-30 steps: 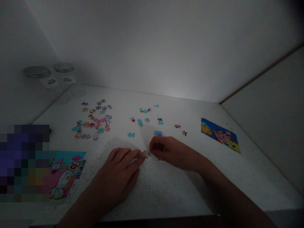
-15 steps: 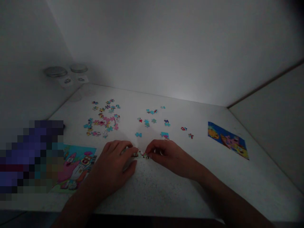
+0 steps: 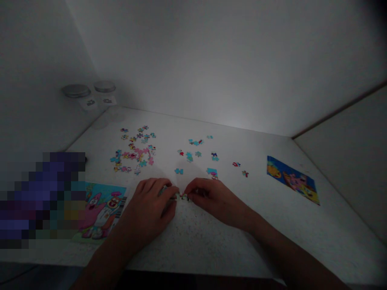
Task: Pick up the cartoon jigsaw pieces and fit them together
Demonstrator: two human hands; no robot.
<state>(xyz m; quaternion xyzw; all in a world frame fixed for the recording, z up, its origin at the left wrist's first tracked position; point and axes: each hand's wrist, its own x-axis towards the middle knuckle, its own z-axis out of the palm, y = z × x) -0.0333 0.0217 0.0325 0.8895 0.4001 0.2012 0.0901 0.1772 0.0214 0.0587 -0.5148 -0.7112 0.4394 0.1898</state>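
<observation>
Small puzzle pieces (image 3: pixel 183 197) lie on the white table between my two hands, partly covered by fingertips. My left hand (image 3: pixel 155 203) is curved over pieces at the left end of this group, its thumb and fingertips around them. From the right, my right hand (image 3: pixel 208 193) pinches a small puzzle piece between thumb and index finger. Beyond the hands lie a light-blue piece (image 3: pixel 179 171) and a blue and pink joined section (image 3: pixel 212 173). Several loose pieces (image 3: pixel 189 156) are scattered further back.
A large cluster of puzzle pieces (image 3: pixel 142 152) covers the back left. A cartoon picture card (image 3: pixel 292 179) lies at the right. Another picture sheet (image 3: pixel 101 211) lies left, beside a blurred purple object (image 3: pixel 36 193). Two lidded jars (image 3: pixel 76 91) stand at the far left corner.
The whole view has shifted slightly, so the table things appear a little further right. My hands stay over the same small pieces, my left fingers a little nearer my right hand.
</observation>
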